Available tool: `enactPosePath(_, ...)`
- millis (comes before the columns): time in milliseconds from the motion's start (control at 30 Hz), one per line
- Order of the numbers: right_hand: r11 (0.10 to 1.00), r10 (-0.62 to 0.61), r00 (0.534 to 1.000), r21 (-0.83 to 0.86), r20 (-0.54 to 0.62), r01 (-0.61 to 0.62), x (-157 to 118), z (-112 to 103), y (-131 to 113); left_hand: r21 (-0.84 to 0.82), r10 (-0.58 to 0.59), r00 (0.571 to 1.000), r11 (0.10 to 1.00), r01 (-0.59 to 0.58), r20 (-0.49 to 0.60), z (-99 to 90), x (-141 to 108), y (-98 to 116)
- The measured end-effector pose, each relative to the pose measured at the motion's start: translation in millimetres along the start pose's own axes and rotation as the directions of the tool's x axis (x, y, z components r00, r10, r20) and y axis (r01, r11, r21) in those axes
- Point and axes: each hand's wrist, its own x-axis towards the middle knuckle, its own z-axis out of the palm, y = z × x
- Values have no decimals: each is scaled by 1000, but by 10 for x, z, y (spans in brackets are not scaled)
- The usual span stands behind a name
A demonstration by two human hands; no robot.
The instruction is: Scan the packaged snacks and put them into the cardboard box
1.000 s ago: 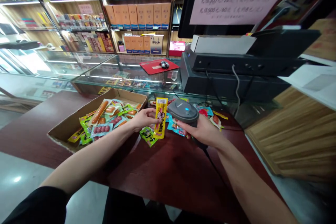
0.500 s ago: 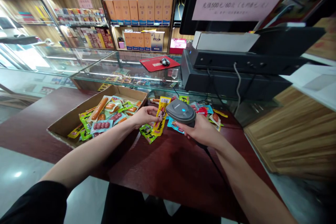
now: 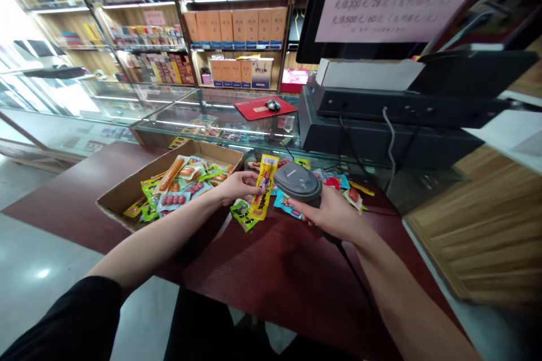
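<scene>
My left hand (image 3: 240, 186) pinches a long yellow snack packet (image 3: 264, 187) by its left edge and holds it upright. Wrapped round the handle of a dark grey barcode scanner (image 3: 298, 181) is my right hand (image 3: 336, 211). The scanner's head points left, close to the yellow packet. A green packet (image 3: 244, 215) lies on the table beneath my left hand. To the left stands an open cardboard box (image 3: 114, 212) of packed sausages (image 3: 173, 174) in several colours. Blue packets (image 3: 287, 203) lie behind and under the scanner, partly hidden by it.
A glass display counter (image 3: 178, 124) runs along the back, with a red mouse pad (image 3: 249, 108) and a mouse (image 3: 272, 105) on it. Black till equipment (image 3: 381, 135) and a monitor with a pink notice (image 3: 381, 0) stand at the right. The scanner's cable (image 3: 353, 268) trails across the dark red table (image 3: 254, 276).
The view has shifted slightly, so everything sits a little further right. The blue light on top of the scanner has gone out. Both hands keep their holds.
</scene>
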Motion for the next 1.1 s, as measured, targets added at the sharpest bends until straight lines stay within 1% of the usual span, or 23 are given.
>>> enactPosePath(67, 1000, 0, 1000, -10, 26, 0, -21, -33, -20, -47, 7, 999, 999, -9, -43, -43, -50, 112)
enactPosePath(133, 999, -23, 999, -35, 38, 24, -34, -63, -28, -82, 25, 995, 996, -33, -95, -169, -133, 239)
enactPosePath(167, 998, -40, 998, -52, 38, 42, -38, -74, -28, -86, 41, 990, 995, -53, -132, -267, -193, 302)
enactPosePath(233, 994, -67, 997, -80, 38, 70, -41, -86, -20, -59, 83, 969, 993, -100, -232, -525, -352, 413)
enactPosePath(300, 994, -72, 997, -79, 40, 75, -43, -87, -15, -11, 111, 922, 992, -124, -370, -822, -550, 497)
enactPosePath(400, 996, -69, 997, -53, 45, 71, -54, -86, -32, 48, 145, 850, 989, -139, -507, -1211, -835, 572)
enactPosePath(467, 996, -71, 997, -47, 40, 72, -64, -90, -60, 35, 146, 811, 988, -153, -567, -1353, -958, 592)
enactPosePath(500, 996, -76, 996, -48, 39, 78, -70, -94, -75, 31, 144, 801, 987, -155, -582, -1377, -990, 593)
enactPosePath(533, 995, -84, 996, -49, 36, 86, -75, -99, -88, 32, 145, 799, 987, -156, -583, -1367, -1001, 589)
enactPosePath(600, 994, -94, 995, -54, 34, 96, -86, -112, -103, 56, 160, 822, 986, -155, -546, -1254, -965, 561)
enactPosePath(667, 995, -83, 996, -56, 32, 85, -95, -128, -95, 101, 178, 861, 984, -147, -477, -1046, -863, 505)
enactPosePath(767, 997, -44, 998, -55, 38, 46, -106, -161, -53, 212, 186, 917, 970, -115, -352, -667, -632, 370)
enactPosePath(800, 998, -42, 998, -51, 38, 44, -110, -176, -39, 277, 191, 937, 955, -108, -293, -550, -548, 315)
enactPosePath(833, 998, -50, 998, -48, 31, 51, -115, -194, -29, 365, 194, 960, 925, -110, -203, -445, -465, 258)
enactPosePath(867, 997, -65, 998, -43, 18, 66, -120, -213, -23, 478, 196, 976, 869, -130, -91, -353, -388, 200)
enactPosePath(900, 996, -80, 997, -40, 0, 80, -125, -233, -21, 594, 183, 983, 788, -162, 27, -274, -319, 144)
enactPosePath(933, 995, -89, 996, -41, -14, 88, -130, -253, -23, 700, 148, 979, 684, -206, 143, -205, -258, 90)
enactPosePath(967, 995, -90, 996, -44, -24, 89, -135, -273, -26, 786, 99, 966, 564, -254, 240, -143, -209, 40)
enactPosePath(1000, 995, -87, 996, -48, -29, 86, -140, -290, -28, 846, 44, 950, 443, -297, 310, -87, -169, -3)
enactPosePath(1033, 996, -80, 996, -51, -30, 78, -143, -304, -27, 884, -12, 936, 332, -328, 352, -32, -139, -39)
enactPosePath(1067, 996, -69, 997, -52, -25, 68, -145, -316, -22, 907, -56, 927, 236, -349, 371, 20, -116, -64)
enactPosePath(1100, 997, -58, 998, -54, -18, 57, -146, -325, -12, 918, -83, 922, 159, -363, 379, 69, -99, -79)
